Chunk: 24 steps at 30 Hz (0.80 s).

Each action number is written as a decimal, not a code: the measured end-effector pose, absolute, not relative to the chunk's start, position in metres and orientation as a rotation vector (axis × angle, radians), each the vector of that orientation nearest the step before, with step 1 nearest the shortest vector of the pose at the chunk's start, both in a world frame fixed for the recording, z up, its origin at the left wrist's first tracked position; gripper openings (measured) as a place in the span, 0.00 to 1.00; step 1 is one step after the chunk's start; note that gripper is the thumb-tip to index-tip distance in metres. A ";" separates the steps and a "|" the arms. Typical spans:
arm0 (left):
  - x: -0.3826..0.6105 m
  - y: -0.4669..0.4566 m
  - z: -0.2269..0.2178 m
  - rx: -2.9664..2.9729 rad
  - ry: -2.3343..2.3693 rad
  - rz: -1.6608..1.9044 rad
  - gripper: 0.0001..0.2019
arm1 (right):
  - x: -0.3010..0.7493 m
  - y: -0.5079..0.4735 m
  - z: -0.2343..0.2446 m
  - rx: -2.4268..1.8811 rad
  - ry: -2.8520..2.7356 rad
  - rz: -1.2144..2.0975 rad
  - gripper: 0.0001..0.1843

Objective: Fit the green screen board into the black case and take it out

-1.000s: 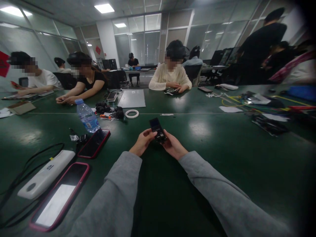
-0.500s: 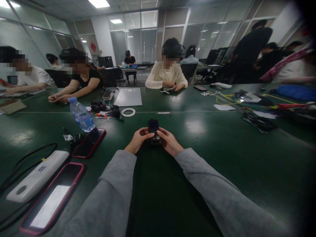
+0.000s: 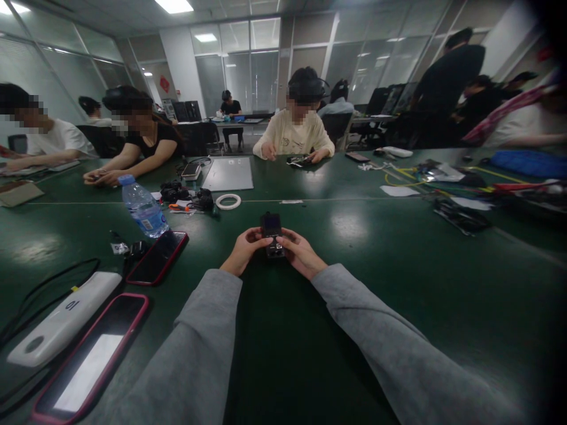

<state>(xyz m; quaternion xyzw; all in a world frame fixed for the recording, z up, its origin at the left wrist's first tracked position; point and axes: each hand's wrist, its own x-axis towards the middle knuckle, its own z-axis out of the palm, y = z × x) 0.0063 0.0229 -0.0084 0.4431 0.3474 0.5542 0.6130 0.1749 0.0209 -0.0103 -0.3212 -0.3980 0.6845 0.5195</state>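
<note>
A small black handheld device (image 3: 271,224) with a dark screen on top and buttons below is held upright just above the green table (image 3: 283,354). My left hand (image 3: 245,248) grips its left side, the thumb lying over the buttons. From the right, my right hand (image 3: 300,251) closes on the other side, with its thumb on the front too. Behind the device my other fingers are partly hidden. What kind of device it is, I cannot make out for certain.
To my left lie a phone in a red case (image 3: 157,260), another phone in a pink case (image 3: 95,354), a white handheld unit (image 3: 66,316) and a water bottle (image 3: 142,206). Beyond are a tape roll (image 3: 228,202) and a silver laptop (image 3: 228,173). Cables (image 3: 443,183) clutter the far right.
My view has shifted slightly, moving everything a little left. My hands keep the same hold on the device. The person opposite has drawn one hand away from the object there.
</note>
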 end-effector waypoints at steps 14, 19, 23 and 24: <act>0.007 0.022 -0.007 1.028 0.814 1.296 0.21 | 0.173 0.019 -0.009 -0.806 -0.958 1.599 0.32; 0.007 0.021 -0.006 1.051 0.801 1.277 0.21 | 0.173 0.018 -0.010 -0.783 -0.999 1.619 0.35; 0.006 0.021 -0.007 1.069 0.808 1.278 0.21 | 0.171 0.016 -0.008 -0.774 -0.992 1.583 0.34; 0.006 0.022 -0.007 1.071 0.808 1.276 0.21 | 0.170 0.015 -0.007 -0.777 -0.990 1.572 0.34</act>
